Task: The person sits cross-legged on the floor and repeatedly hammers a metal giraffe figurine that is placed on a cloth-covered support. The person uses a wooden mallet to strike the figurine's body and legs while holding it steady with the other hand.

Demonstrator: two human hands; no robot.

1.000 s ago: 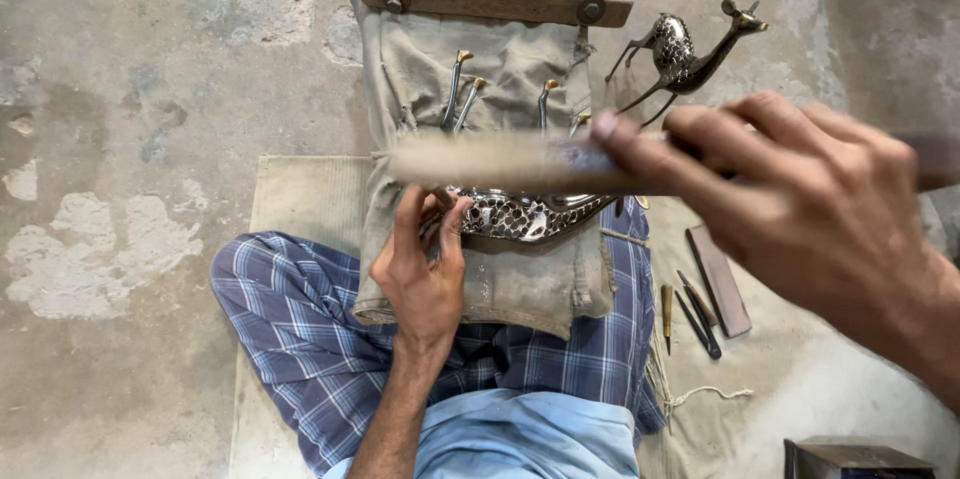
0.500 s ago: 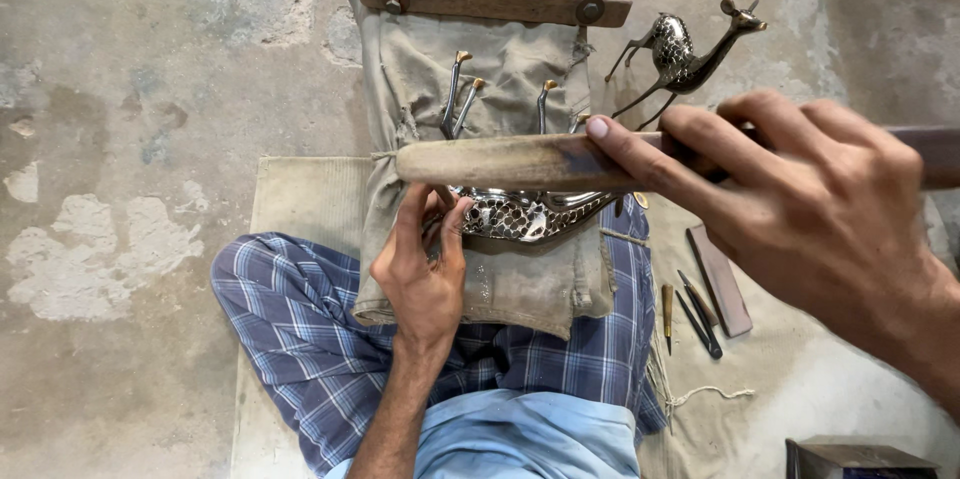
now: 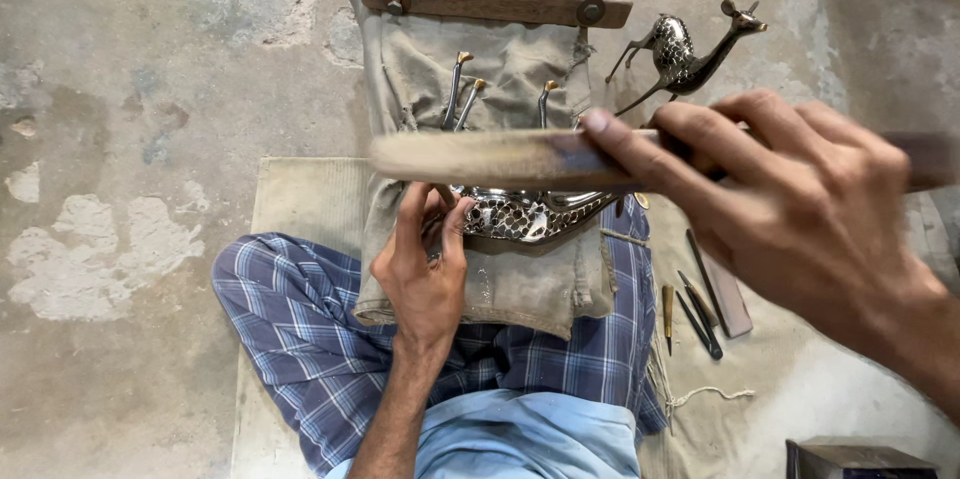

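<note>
From the head view, the right hand (image 3: 800, 209) is gripping a long brown wooden stick (image 3: 500, 159), blurred, above the shiny patterned metal piece (image 3: 520, 217). The left hand (image 3: 425, 264) is pinching something too small to tell against that piece on the khaki cloth pad (image 3: 500, 279).

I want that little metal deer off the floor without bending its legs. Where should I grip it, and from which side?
Probably by the body. The metal deer lies on its side on the concrete floor, thin legs stretched toward the canvas tool roll, neck toward the right. Come from above and close the fingers across the thick patterned torso, clear of legs and neck.
</note>
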